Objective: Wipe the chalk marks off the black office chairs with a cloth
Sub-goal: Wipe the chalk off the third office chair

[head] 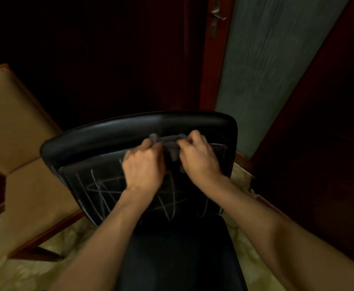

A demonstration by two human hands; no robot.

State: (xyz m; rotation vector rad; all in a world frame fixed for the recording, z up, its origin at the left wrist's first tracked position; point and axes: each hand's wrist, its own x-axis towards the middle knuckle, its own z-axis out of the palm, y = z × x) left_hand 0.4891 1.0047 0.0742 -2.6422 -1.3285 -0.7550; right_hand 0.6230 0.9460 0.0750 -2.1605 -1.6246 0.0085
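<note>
Both fists are knuckles-up against the chair [113, 135] backrest: left hand [143, 164] and right hand [199, 157] each pinch the grey cloth [170, 143] above the chalk marks [100, 185].

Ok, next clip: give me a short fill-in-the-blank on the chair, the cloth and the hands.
1. The grey cloth is gripped by ____ hands, the left hand and the right hand.
2. The chalk marks on the backrest of the black chair are ____ in colour.
3. The cloth is held near the ____ of the backrest.

Missing words: both; white; top
</note>
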